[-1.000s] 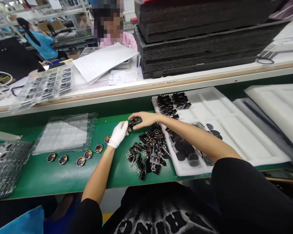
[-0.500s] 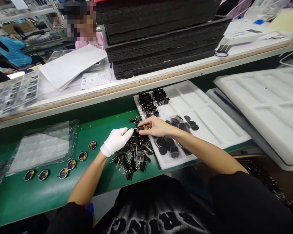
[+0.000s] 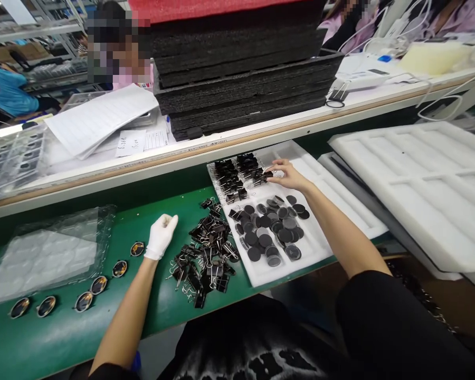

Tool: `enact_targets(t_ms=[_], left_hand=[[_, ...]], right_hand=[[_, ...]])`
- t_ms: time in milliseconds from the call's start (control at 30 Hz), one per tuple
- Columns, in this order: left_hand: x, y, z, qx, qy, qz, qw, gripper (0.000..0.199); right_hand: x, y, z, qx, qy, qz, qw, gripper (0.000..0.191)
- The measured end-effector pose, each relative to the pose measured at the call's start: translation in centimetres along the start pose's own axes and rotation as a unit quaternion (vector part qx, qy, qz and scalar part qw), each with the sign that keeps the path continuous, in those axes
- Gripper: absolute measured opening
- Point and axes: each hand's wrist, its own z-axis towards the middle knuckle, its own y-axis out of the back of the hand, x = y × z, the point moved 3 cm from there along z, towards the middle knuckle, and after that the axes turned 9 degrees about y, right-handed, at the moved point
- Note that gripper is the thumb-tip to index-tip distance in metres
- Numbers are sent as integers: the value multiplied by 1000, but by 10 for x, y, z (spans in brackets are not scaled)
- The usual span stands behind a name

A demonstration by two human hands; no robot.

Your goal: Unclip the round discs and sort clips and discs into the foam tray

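My left hand [image 3: 161,236], in a white glove, is closed above the green tabletop, left of a heap of black binder clips [image 3: 211,245]. Its fingers curl inward, and whatever they may hold is hidden. My bare right hand [image 3: 288,176] reaches to the far part of the white foam tray [image 3: 344,216], its fingertips pinching a black binder clip [image 3: 267,176] beside the clips lined up there. Dark round discs [image 3: 265,240] lie loosely in the tray's near part. Several round pieces with amber-and-black centres and pale rims [image 3: 98,285] form a slanting row left of my gloved hand.
Clear plastic trays [image 3: 51,253] lie at the left. More white foam trays [image 3: 419,179] are stacked at the right. Beyond a raised ledge [image 3: 221,142] stand tall black foam stacks [image 3: 237,95] and papers [image 3: 103,119]. A person in pink sits across.
My hands have come apart from over the clip heap. The left moved left and down; the right went right and up to the tray with a binder clip. The view shifted slightly.
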Motion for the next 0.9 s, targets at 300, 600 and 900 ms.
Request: enact_targets(t_ms=[300,600,900], left_hand=[[16,-3,0,-13,-7,-15,1000,55],[15,-4,0,-1,3,-17,1000,57],[15,-4,-2,19,-1,-12,1000,56]], right_hand=[[-36,-10,-3,-3,-15,29,999,51],[-26,-23,3,65,-9,-9,998,56],[13,-21,4,-19,20,-106,994,50]])
